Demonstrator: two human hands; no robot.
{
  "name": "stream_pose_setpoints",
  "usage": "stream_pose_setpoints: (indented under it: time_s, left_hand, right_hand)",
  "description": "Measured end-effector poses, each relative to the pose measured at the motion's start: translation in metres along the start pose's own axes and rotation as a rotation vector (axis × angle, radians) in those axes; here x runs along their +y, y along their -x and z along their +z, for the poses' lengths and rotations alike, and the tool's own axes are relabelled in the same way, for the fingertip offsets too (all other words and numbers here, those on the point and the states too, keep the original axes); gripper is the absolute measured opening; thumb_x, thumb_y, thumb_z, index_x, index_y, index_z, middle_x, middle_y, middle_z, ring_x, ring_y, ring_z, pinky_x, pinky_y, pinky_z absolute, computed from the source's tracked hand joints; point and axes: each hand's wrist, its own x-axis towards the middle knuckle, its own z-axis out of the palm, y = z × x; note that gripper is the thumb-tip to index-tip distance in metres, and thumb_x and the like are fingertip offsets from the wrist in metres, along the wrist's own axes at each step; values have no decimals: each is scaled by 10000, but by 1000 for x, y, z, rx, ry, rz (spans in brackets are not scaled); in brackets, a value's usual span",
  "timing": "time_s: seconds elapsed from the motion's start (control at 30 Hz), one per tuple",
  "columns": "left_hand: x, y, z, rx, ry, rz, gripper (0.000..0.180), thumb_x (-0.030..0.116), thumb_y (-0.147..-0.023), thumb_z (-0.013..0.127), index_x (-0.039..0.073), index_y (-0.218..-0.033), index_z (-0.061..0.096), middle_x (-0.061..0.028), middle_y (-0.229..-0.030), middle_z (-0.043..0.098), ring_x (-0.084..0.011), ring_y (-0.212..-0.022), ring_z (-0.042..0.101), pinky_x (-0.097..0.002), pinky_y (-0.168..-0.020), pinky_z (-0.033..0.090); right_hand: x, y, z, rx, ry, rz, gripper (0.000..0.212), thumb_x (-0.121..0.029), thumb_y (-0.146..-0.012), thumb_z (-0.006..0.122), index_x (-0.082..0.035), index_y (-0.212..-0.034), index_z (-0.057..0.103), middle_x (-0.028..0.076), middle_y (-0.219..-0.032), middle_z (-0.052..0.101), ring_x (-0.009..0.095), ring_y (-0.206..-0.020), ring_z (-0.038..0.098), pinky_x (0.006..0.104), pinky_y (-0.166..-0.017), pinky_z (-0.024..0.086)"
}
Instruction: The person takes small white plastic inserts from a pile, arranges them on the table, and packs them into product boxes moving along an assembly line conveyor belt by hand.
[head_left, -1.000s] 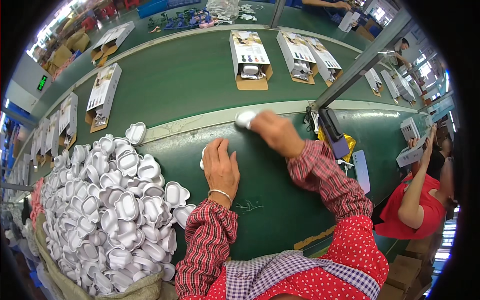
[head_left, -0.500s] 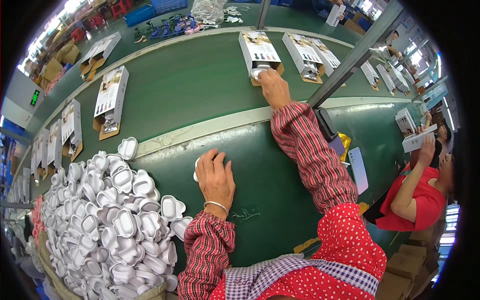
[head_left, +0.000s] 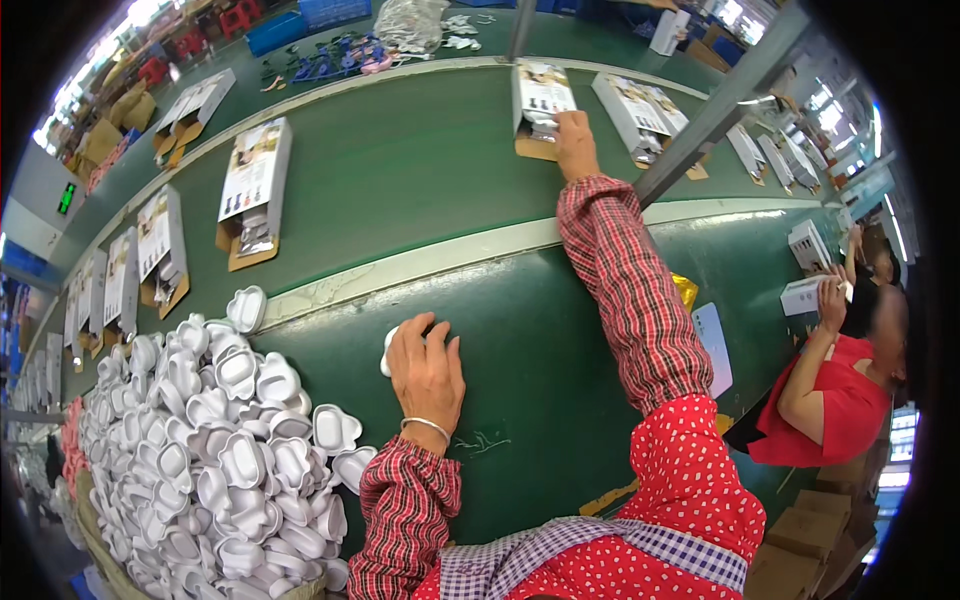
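Note:
My right hand [head_left: 576,148] reaches across to an open-ended white printed carton [head_left: 543,92] on the green belt. Its bent fingers are closed at the carton's near end, beside crinkled silvery-white contents; the fingertips are hidden. Down on the green worktop, my left hand [head_left: 427,372] curls over a white plastic piece [head_left: 388,350], whose edge shows past the fingers. Left of that hand lies a large heap of white shallow plastic trays [head_left: 240,460] with wavy outlines.
More open cartons [head_left: 254,185] lie along the belt on both sides. A slanted metal post [head_left: 715,110] rises right of my right arm. A phone [head_left: 712,345] and a gold packet [head_left: 685,290] lie beside my sleeve. A co-worker in red [head_left: 830,400] handles a white box at the right.
The carton and my right hand have shifted right together. The white piece that showed at the carton's mouth is no longer visible. Other cartons moved right along the belt; my left hand stays over its piece.

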Motion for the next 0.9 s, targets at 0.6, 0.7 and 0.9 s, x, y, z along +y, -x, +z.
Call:
stream_pose_setpoints:
  time_s: [0.6,0.7,0.9]
  left_hand:
    - [-48,-37,-146,275,-783,-376,499,414,-840,662,31,-1149,576,-197,-1387,398,-461,-1350,238,-679,-1042,199]
    - [-82,-63,-149,118,-1001,-451,597,585,-870,550,106,-1226,586,-172,-1392,412,-453,-1342,250,-751,-955,226]
    - [-129,-90,-136,-478,-934,-752,620,686,-849,470,319,-1349,493,-82,-1454,417,-452,-1378,245,-771,-1009,54]
  right_hand:
    - [-235,177,-87,-642,-556,-735,288,-105,-756,723,-27,-990,576,98,-1066,569,282,-978,544,385,-831,476]
    - [-243,182,-90,-646,-567,-710,280,-96,-761,717,-24,-988,570,101,-1067,568,287,-955,542,378,-823,477]
    - [-236,178,-97,-716,-572,-676,246,-103,-778,702,-23,-953,549,114,-1053,569,301,-925,553,382,-798,489]
